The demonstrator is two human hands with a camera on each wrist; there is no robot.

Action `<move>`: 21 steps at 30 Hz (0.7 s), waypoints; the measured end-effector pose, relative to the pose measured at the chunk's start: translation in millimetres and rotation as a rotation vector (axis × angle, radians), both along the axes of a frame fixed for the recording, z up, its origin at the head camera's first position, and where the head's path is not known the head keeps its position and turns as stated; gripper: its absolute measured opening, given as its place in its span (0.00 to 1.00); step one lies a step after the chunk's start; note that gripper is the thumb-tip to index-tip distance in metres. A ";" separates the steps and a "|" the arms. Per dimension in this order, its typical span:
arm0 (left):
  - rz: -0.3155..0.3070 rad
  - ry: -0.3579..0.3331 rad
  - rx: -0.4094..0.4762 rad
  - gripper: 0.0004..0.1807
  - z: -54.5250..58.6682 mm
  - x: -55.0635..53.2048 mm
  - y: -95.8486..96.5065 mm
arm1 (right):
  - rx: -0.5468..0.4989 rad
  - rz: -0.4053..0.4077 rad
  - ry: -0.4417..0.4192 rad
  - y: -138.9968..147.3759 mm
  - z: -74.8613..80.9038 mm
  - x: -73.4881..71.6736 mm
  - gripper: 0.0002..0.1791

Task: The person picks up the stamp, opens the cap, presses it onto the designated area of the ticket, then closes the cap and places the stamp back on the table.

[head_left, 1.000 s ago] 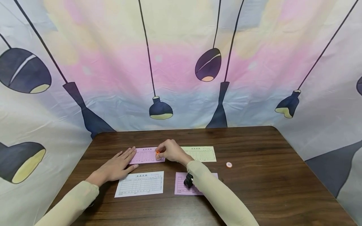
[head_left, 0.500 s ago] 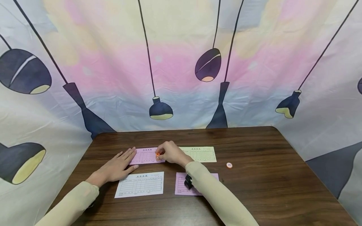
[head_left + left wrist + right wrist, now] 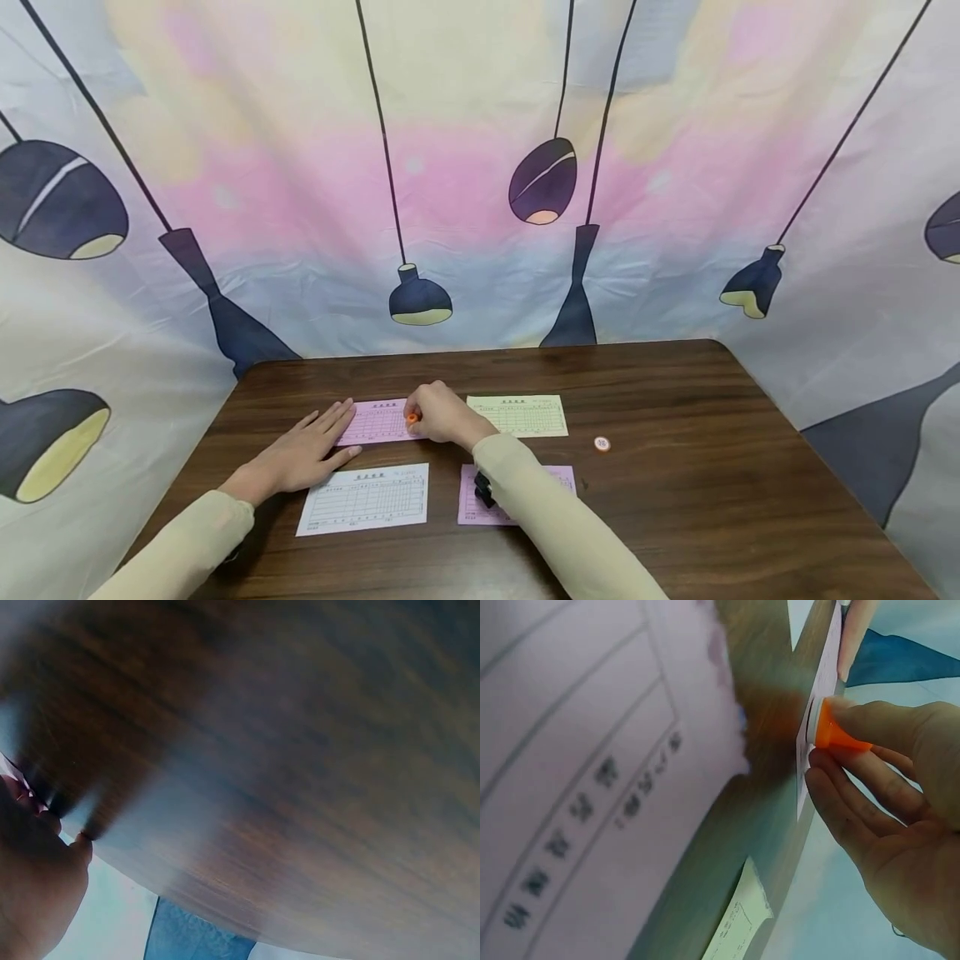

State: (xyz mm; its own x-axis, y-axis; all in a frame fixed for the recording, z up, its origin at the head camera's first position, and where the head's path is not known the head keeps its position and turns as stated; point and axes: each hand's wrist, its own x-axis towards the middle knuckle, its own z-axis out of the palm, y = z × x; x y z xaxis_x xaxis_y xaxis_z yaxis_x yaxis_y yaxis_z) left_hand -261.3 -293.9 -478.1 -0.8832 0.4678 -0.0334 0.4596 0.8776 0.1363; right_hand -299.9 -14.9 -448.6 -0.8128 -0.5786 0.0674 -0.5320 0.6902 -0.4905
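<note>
In the head view, a pink printed form (image 3: 378, 421) lies toward the back left of the table. My left hand (image 3: 296, 454) rests flat on its left edge, fingers spread. My right hand (image 3: 446, 414) pinches a small orange stamp (image 3: 412, 418) over the form's right end. In the right wrist view, thumb and fingers grip the orange stamp (image 3: 844, 740), its white rim against the pink paper. Its face is hidden. The left wrist view catches only part of my left hand (image 3: 41, 877) at its edge.
A yellow-green form (image 3: 525, 414) lies right of my right hand. Nearer are a white form (image 3: 363, 500) and a second pink form (image 3: 558, 477), partly under the right forearm. A small round orange-rimmed white disc (image 3: 602, 444) sits farther right on the brown table (image 3: 705, 500).
My right hand has lowered a little with the stamp; a pale part below the orange, visible a second ago, is now hidden. The left hand stays put. The head view has shifted slightly.
</note>
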 end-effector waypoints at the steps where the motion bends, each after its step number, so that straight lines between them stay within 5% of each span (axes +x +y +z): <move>1: 0.001 -0.001 0.000 0.47 0.3 0.3 0.1 | 0.003 -0.002 -0.004 -0.8 0.0 0.1 0.10; 21: 0.003 0.022 0.027 0.47 -4.3 -0.3 -1.4 | -0.025 -0.062 -0.062 0.2 3.4 -1.5 0.06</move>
State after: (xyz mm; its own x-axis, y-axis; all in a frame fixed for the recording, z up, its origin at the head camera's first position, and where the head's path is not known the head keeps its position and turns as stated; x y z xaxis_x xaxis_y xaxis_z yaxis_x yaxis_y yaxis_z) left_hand -261.6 -295.4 -482.4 -0.8851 0.4653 -0.0012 0.4599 0.8752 0.1499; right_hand -301.4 -14.6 -445.2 -0.8500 -0.5259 0.0299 -0.4568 0.7077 -0.5390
